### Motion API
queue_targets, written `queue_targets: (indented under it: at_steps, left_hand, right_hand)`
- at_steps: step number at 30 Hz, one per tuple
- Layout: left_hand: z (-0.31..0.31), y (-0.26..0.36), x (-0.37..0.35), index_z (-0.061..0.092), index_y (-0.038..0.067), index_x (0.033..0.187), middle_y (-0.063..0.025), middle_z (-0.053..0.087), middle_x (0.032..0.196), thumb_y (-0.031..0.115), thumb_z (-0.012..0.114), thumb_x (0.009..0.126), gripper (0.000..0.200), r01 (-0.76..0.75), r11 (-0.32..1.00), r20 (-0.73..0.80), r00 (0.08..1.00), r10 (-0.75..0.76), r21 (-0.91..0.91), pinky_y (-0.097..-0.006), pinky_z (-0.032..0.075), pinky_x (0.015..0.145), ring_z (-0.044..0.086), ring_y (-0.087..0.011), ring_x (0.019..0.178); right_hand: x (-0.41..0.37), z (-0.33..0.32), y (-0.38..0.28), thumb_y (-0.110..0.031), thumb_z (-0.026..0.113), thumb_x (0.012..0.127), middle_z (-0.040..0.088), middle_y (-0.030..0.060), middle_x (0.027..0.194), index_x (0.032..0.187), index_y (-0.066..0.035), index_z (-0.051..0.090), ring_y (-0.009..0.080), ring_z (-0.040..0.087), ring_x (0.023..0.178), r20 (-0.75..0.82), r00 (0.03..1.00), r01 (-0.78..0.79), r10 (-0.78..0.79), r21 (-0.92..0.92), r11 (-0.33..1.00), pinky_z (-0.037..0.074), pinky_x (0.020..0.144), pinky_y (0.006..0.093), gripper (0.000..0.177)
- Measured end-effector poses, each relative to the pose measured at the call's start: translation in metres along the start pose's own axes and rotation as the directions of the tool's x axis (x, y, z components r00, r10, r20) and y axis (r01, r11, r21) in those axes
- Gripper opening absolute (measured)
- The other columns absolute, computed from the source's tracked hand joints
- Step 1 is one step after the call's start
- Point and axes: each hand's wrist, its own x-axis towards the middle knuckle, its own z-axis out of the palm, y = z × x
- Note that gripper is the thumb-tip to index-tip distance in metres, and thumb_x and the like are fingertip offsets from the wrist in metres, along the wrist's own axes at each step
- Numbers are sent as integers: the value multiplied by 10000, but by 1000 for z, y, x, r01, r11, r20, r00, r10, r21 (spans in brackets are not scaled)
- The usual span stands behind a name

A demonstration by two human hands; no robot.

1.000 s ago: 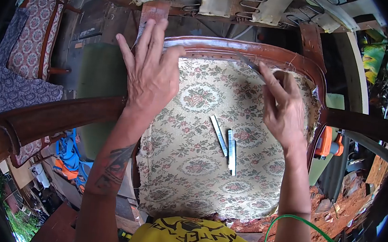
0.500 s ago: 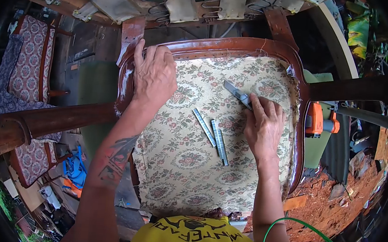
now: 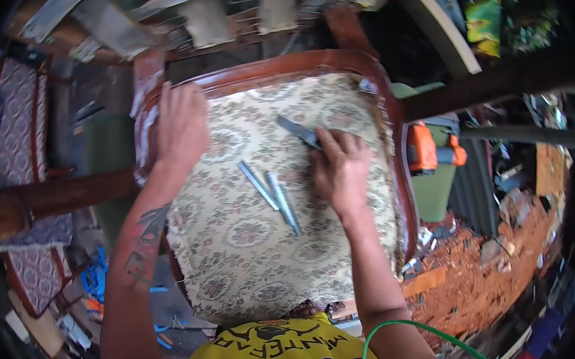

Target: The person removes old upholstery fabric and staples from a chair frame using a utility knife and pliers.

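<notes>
A wooden chair frame with carved, reddish-brown edges surrounds cream floral fabric in front of me. At its upper left corner my left hand grips the wooden edge, its fingertips blurred and partly hidden. My right hand is closed around a utility knife, whose blade points to the upper left just over the fabric. Silver strips of staples lie on the fabric between my hands. Along the right side the fabric edge looks frayed.
Orange-and-black tool sits on a green surface to the right. Webbing straps and springs cross the frame above. A floral cushioned chair stands at left. A green cord loops over my right forearm; reddish soil lies beyond.
The view has swung, so the chair, staples and hands appear farther left and slightly tilted. My right hand keeps the knife; my left hand stays at the same corner.
</notes>
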Motion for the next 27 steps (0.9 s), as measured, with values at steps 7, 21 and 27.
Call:
queue_targets:
  at_steps: [7, 21, 27]
  left_hand:
    - [-1, 11, 0, 616, 10, 1098, -122, 615, 1173, 95, 633, 1002, 130, 55, 998, -55, 997, -57, -27, -557, 375, 1243, 600, -331, 1202]
    - [-114, 126, -192, 694, 39, 996, -142, 726, 1171, 37, 749, 916, 97, -121, 658, -99, 993, 71, -743, -528, 544, 1074, 710, -353, 1131]
    - [-183, 155, -341, 734, 19, 1034, -105, 760, 1087, 51, 793, 905, 145, 153, 585, 31, 976, -214, -796, -372, 617, 872, 758, -266, 1004]
  right_hand:
    - [-13, -9, -10, -138, 831, 864, 699, 120, 1303, 1395, -93, 703, 348, 612, 1197, 37, 998, -45, 47, -52, 998, 479, 1052, 478, 549]
    - [-279, -121, -67, 28, 702, 989, 744, 224, 1018, 1369, 22, 687, 380, 709, 819, -12, 936, -353, 353, -59, 934, 565, 713, 462, 380]
    - [-292, -87, -87, 15, 693, 1012, 729, 206, 873, 1268, 24, 757, 275, 675, 690, 200, 969, -187, 146, 205, 961, 514, 619, 388, 265]
